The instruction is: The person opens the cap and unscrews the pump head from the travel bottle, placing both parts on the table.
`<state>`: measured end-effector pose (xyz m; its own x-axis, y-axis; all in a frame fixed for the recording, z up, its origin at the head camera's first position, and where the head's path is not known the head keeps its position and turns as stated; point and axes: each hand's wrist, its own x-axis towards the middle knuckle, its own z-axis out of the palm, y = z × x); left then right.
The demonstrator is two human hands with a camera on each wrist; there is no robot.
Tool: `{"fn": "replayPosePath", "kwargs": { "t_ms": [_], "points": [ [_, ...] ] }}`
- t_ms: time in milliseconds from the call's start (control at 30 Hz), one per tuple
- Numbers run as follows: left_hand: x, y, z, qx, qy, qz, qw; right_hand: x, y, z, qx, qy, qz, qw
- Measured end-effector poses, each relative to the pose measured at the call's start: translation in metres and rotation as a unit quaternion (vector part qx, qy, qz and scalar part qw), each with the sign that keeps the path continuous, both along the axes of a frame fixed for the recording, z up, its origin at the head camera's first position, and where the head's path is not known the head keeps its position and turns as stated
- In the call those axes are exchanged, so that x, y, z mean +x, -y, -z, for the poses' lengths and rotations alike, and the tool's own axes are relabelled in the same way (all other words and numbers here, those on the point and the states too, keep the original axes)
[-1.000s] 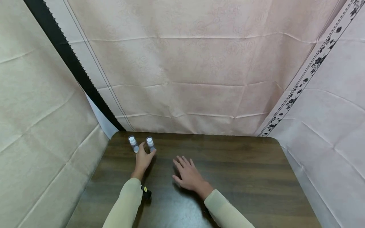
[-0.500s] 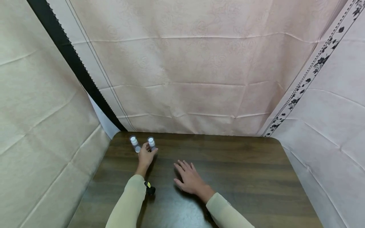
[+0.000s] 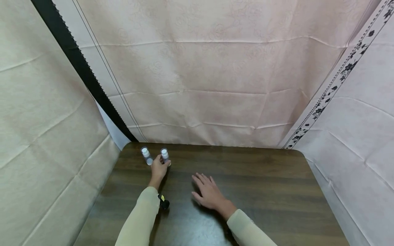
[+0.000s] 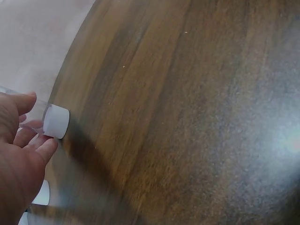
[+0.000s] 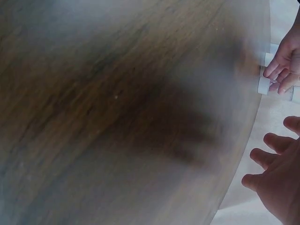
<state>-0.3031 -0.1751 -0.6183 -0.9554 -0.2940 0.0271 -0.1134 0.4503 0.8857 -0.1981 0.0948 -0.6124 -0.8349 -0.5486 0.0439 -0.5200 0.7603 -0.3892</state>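
Two clear bottles with white caps stand near the table's far left corner in the head view. My left hand (image 3: 158, 169) pinches the right-hand bottle (image 3: 165, 153) between thumb and fingers. From the left wrist, its clear body shows between my fingers, with a white end piece (image 4: 56, 122) close to the tabletop. The other bottle (image 3: 146, 152) stands just left of that hand, and part of its white end (image 4: 41, 193) shows below my palm. My right hand (image 3: 210, 193) hovers palm down over the middle of the table, fingers spread, holding nothing.
The dark wooden table (image 3: 246, 177) has rounded far corners. Pale cloth (image 3: 209, 112) hangs right behind its far edge, with more cloth along both sides. A small black device (image 3: 164, 204) sits at my left wrist.
My left fingers have drawn in around the right-hand bottle, which keeps its place beside the other one. My right hand has drifted slightly to the right. The head view has shifted a little.
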Motion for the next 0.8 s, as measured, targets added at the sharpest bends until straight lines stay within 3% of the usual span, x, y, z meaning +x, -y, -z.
{"fn": "replayPosePath", "kwargs": {
  "t_ms": [367,600,800],
  "points": [
    [0.005,-0.003,-0.003,-0.016,-0.032,0.009,0.9993,-0.003,-0.018,-0.003,-0.013,-0.019,0.017,1.0],
    [0.012,-0.008,-0.013,-0.011,-0.063,0.03,0.9975,-0.007,-0.034,-0.012,-0.018,-0.031,0.032,0.999],
    [0.02,-0.017,-0.027,-0.042,-0.086,0.044,0.9944,-0.01,-0.052,-0.019,-0.044,-0.023,0.055,0.997]
  ]
}}
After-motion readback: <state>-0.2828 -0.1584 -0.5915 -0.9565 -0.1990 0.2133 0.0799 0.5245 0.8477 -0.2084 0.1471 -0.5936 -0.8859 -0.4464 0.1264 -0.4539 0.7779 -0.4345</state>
